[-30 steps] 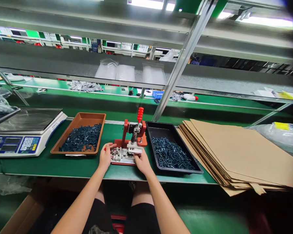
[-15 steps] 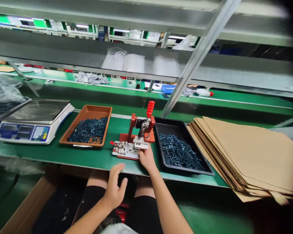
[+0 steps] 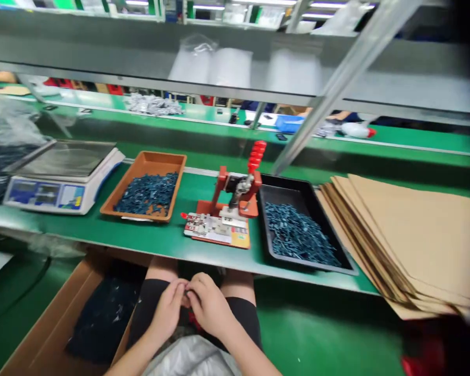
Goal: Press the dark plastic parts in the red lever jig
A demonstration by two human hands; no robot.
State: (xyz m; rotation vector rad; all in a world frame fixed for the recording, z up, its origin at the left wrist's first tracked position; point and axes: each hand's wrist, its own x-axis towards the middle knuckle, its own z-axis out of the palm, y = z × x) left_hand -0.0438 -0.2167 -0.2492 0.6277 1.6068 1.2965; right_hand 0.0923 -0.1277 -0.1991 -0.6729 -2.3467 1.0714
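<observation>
Over my lap, my left hand (image 3: 166,310) and right hand (image 3: 210,307) curl together, fingertips touching around something hidden, with a small red piece (image 3: 195,319) beneath. Left of my fingers, a corrugated cardboard box (image 3: 90,277) holds dark parts (image 3: 102,318). Beyond them, a red metal toggle press (image 3: 235,190) stands between a brown tray (image 3: 156,157) and a black tray (image 3: 297,183).

"What did you have on the surface?"

"A long green-topped surface (image 3: 188,196) ran in front of me. A digital scale (image 3: 62,180) sat at the left, then a brown tray (image 3: 152,159) of dark blue parts (image 3: 147,193)."

"And past that?"

"A red toggle press (image 3: 219,185) stood between that tray and a black tray (image 3: 329,224) of similar parts. Just beside it, at the right, lay a stack of kraft cardboard sheets (image 3: 411,235), overhanging the front edge."
</observation>
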